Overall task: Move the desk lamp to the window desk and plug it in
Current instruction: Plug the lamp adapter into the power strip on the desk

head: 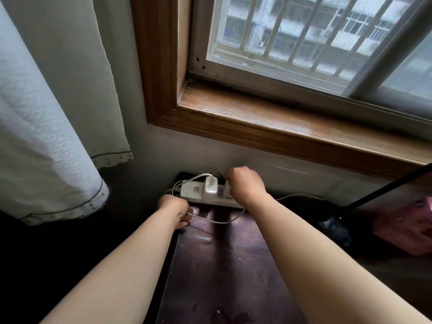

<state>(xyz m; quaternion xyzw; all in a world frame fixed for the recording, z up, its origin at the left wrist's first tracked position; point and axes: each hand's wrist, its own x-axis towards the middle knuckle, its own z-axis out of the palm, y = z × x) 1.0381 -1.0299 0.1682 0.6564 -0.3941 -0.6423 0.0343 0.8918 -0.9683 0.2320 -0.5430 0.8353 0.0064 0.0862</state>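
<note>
Plug: a small white plastic plug sits at the white power strip, far along the desk, right under the right hand.
Right hand: the right hand is curled tight around the plug, knuckles up.
Cord: a thin white cord runs from the plug in a loose curve over the desk to the left hand.
Left hand: the left hand pinches the cord between closed fingers at the desk's left edge.
Power strip: a long white plastic power strip lies flat by the wall, with a square button on its left end.
Charger: a white boxy charger stands plugged in, just left of the right hand.
Desk: a dark brown shiny wooden desk with small marks and scratches.
Lamp: a thin black rod leans at the far right; I cannot tell if it is the lamp.
Window sill: a brown wooden sill with lines in the grain.
Curtain: a pale crinkly cloth curtain hangs on the left.
Writing: none can be read.
</note>
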